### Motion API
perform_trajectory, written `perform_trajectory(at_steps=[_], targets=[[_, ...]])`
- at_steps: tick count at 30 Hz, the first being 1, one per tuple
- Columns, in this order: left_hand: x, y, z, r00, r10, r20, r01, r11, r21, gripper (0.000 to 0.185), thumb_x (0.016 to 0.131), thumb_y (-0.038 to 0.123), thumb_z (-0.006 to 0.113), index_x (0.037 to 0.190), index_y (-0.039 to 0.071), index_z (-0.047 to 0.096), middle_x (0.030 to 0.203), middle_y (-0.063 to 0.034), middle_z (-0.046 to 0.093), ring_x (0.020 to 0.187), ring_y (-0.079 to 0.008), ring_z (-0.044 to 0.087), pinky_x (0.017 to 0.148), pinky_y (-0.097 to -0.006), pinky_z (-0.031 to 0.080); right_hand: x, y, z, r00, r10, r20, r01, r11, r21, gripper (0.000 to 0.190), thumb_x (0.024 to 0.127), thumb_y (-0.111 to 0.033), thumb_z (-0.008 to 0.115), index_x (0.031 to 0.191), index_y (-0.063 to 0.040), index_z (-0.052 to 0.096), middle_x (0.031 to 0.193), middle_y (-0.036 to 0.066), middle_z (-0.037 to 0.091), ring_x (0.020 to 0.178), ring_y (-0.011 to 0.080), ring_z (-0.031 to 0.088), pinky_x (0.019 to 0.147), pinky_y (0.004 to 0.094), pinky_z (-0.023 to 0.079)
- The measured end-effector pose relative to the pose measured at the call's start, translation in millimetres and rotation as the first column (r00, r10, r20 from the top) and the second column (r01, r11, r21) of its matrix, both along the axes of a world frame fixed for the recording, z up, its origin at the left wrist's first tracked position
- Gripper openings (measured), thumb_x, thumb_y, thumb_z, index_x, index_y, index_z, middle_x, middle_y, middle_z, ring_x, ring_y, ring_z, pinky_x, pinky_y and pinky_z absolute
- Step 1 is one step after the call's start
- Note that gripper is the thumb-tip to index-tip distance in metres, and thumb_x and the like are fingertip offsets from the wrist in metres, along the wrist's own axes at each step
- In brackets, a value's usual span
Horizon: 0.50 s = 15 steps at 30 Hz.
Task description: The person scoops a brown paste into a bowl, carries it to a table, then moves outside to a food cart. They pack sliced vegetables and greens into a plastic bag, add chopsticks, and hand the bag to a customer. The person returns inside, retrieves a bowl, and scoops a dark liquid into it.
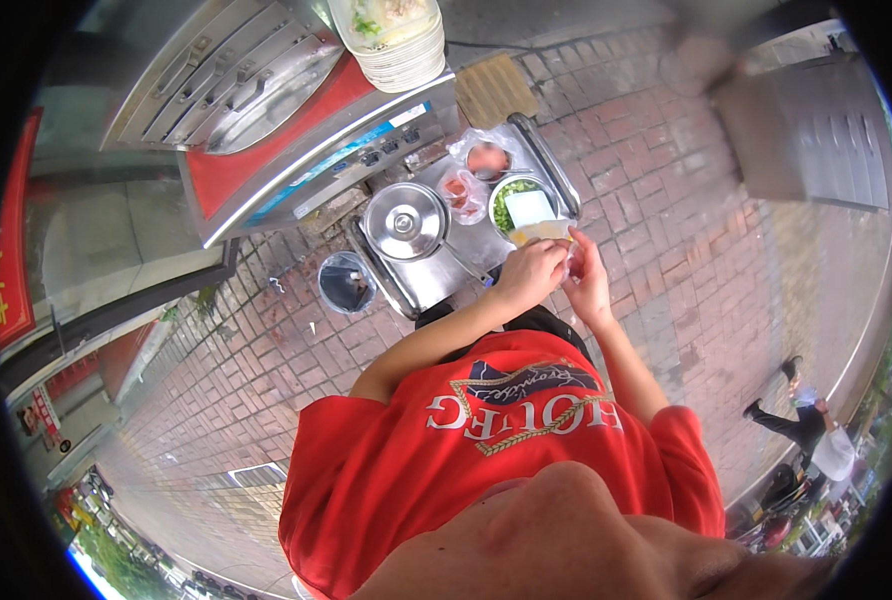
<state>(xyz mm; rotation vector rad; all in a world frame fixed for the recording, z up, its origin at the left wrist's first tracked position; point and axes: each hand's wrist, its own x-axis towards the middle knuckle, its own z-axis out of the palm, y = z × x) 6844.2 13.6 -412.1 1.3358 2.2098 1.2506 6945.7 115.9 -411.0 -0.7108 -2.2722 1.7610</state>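
My left hand (536, 268) and my right hand (587, 279) meet over the near right corner of a steel cart top (422, 281). Their fingers pinch a translucent plastic bag or container (545, 231) that shows something yellowish; its exact form is hard to tell. Just beyond it stands a round metal bowl of chopped green vegetable (503, 211), with a white rectangular container (530, 208) lying in it. Left of that bowl sits a clear plastic bag with red food (461, 196). A bowl of pinkish food (488, 160) rests in plastic film behind.
A lidded steel pot (407, 222) occupies the cart's left side, a utensil handle (470, 264) beside it. A lined waste bin (347, 282) stands on the brick paving. Ahead is a red-and-steel cooking counter (281, 180) with stacked plastic containers (401, 56). A person (813, 435) is far right.
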Motion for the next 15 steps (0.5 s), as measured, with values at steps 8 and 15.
perform_trajectory(at_steps=[8,15], targets=[[-57,-60,23,0.927,0.374,-0.039,-0.374,0.927,0.004,0.012,0.075,0.008,0.063,0.087,0.008,0.06,0.067,-0.0056,0.059,0.054,-0.0183,0.058,0.049,-0.0304,0.047,-28,-4,31,0.976,-0.111,-0.189,-0.06,0.696,-0.716,0.039,0.077,0.007,0.059,0.112,-0.005,0.048,0.077,-0.001,0.055,0.074,0.0071,0.051,0.069,0.021,0.041],[-111,-99,21,0.798,0.51,0.32,-0.526,0.849,-0.039,0.022,0.081,0.001,0.055,0.103,0.005,0.055,0.074,-0.006,0.064,0.061,-0.0116,0.059,0.056,-0.0243,0.047,-45,-38,44,0.615,0.768,-0.18,-0.617,0.611,0.496,0.002,0.081,-0.003,0.059,0.081,-0.004,0.057,0.072,0.006,0.054,0.073,0.0185,0.055,0.072,0.0275,0.045]])
